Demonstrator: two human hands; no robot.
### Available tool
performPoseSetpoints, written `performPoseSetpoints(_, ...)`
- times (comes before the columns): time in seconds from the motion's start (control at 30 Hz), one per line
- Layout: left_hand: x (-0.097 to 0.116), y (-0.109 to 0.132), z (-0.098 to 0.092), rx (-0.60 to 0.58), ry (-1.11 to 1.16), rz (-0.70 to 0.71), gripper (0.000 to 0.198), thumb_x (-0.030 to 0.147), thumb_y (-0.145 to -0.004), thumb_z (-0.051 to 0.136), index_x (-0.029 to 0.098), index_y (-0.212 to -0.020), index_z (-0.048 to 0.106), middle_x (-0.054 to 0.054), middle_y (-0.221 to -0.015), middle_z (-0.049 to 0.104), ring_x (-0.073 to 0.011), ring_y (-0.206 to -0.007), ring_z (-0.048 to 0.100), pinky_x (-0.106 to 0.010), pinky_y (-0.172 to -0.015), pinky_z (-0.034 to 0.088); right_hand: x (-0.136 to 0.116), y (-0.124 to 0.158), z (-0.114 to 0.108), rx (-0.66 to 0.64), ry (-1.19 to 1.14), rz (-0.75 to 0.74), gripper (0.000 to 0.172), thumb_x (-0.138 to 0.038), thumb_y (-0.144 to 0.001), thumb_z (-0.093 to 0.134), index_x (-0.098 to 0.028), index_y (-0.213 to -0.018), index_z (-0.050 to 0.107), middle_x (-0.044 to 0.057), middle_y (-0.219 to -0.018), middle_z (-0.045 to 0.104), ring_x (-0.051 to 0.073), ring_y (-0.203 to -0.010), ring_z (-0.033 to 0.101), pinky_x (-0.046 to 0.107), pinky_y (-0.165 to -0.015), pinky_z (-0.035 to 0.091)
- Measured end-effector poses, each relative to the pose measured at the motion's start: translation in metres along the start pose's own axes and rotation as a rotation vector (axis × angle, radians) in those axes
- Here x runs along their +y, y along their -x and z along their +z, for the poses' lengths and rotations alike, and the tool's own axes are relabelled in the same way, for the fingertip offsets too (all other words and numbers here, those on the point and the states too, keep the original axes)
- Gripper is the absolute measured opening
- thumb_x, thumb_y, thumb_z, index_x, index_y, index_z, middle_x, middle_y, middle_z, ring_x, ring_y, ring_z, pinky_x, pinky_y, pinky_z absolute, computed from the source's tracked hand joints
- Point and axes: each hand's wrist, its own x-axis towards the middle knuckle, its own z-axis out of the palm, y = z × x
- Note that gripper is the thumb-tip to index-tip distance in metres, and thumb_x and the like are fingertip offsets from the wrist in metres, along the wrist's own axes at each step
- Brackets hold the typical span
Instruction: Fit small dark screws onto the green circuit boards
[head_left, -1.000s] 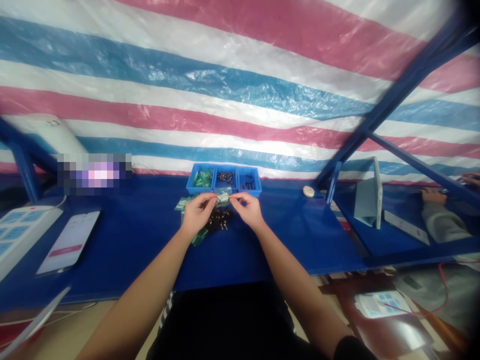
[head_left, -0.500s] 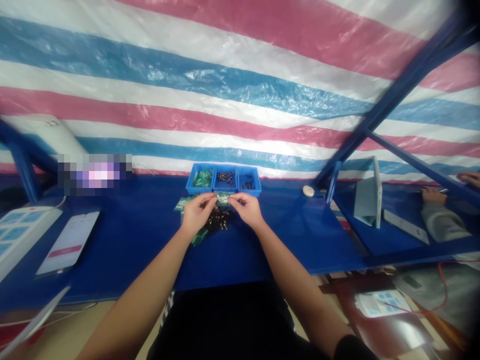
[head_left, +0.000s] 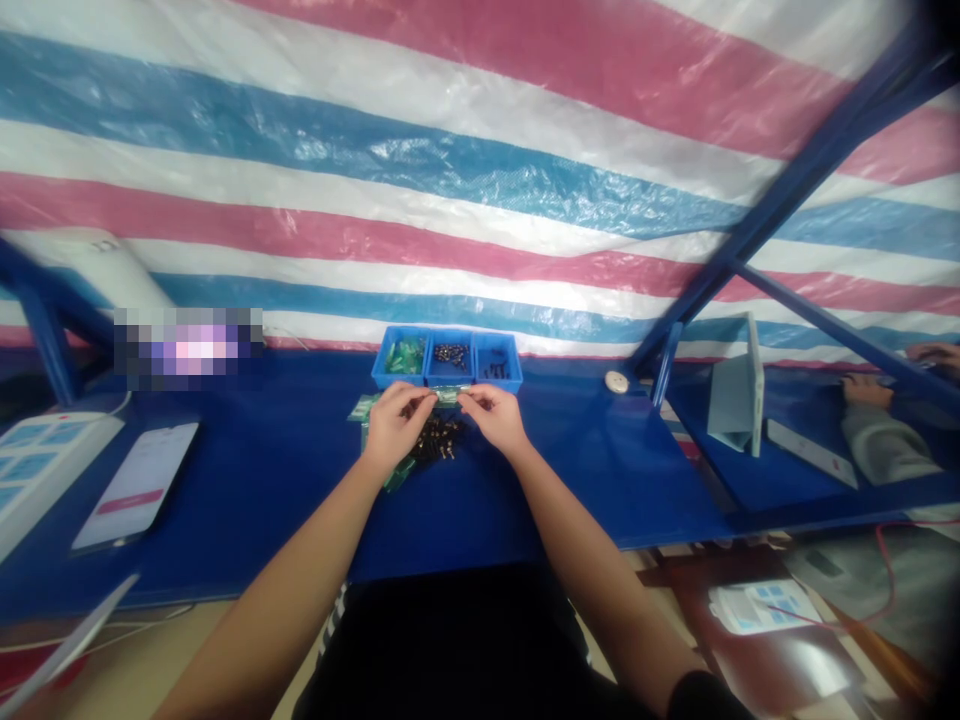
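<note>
Between the fingertips of both hands is a small shiny green flat piece (head_left: 448, 397), held level just in front of a row of three blue bins (head_left: 514, 378). My left hand (head_left: 391, 425) pinches its left end, and my right hand (head_left: 496, 415) pinches its right end. Below the fingers lies a heap of small black and brass-coloured parts (head_left: 439, 440), partly covered by the left hand. More green pieces (head_left: 362, 407) lie around that hand. Green pieces (head_left: 405, 356) fill the left bin; small dark metallic parts (head_left: 451, 355) and small black parts (head_left: 495, 368) lie in the others.
A phone (head_left: 139, 485) and a white power strip (head_left: 45, 450) lie on the left of the blue table (head_left: 600, 470). A round cream-coloured object (head_left: 616, 382) sits to the right. Beyond the blue frame (head_left: 664, 365), a tablet-like panel (head_left: 739, 385) stands near another person's sleeve (head_left: 889, 445).
Both hands stay almost in place, still pinching the green piece, which has tilted or shifted slightly. The other person's hands at far right have moved a little.
</note>
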Motion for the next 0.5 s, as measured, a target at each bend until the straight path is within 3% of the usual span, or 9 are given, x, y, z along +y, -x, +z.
performPoseSetpoints(0.1, 0.0, 0.001, -0.002, -0.024, 0.025, -0.039, 0.02, 0.036, -0.086, 0.063, 0.021, -0.096, 0.071, -0.004, -0.089, 0.07, -0.0145, -0.07, 0.062, -0.028, -0.067, 0.051, -0.003, 0.0, -0.001, -0.029, -0.013, -0.041, 0.027, -0.04, -0.078, 0.069, -0.02, -0.095, 0.072, 0.005, -0.086, 0.073, 0.018, -0.075, 0.067, 0.03, -0.068, 0.053)
performPoseSetpoints(0.23, 0.002, 0.003, -0.003, -0.085, 0.117, -0.088, 0.025, 0.038, -0.087, 0.06, 0.02, -0.102, 0.07, -0.005, -0.093, 0.071, -0.0162, -0.073, 0.065, -0.028, -0.066, 0.052, -0.007, 0.004, 0.004, 0.023, 0.018, -0.081, 0.025, -0.041, -0.082, 0.065, -0.021, -0.096, 0.072, 0.005, -0.097, 0.073, 0.019, -0.082, 0.067, 0.03, -0.07, 0.053)
performPoseSetpoints(0.4, -0.001, 0.005, 0.002, 0.019, 0.093, -0.1, 0.021, 0.038, -0.084, 0.065, 0.019, -0.093, 0.07, -0.005, -0.092, 0.072, -0.0158, -0.075, 0.066, -0.028, -0.069, 0.053, -0.005, 0.008, 0.013, 0.1, 0.105, -0.127, 0.018, -0.037, -0.083, 0.064, -0.022, -0.09, 0.069, 0.005, -0.094, 0.072, 0.018, -0.079, 0.066, 0.03, -0.071, 0.052)
performPoseSetpoints(0.5, -0.003, 0.004, 0.003, 0.047, 0.154, -0.129, 0.031, 0.038, -0.082, 0.067, 0.019, -0.106, 0.064, -0.006, -0.09, 0.072, -0.0152, -0.073, 0.067, -0.027, -0.068, 0.054, -0.003, 0.008, 0.014, 0.116, 0.078, -0.109, 0.019, -0.038, -0.08, 0.067, -0.02, -0.086, 0.067, 0.006, -0.102, 0.071, 0.018, -0.079, 0.066, 0.03, -0.07, 0.052)
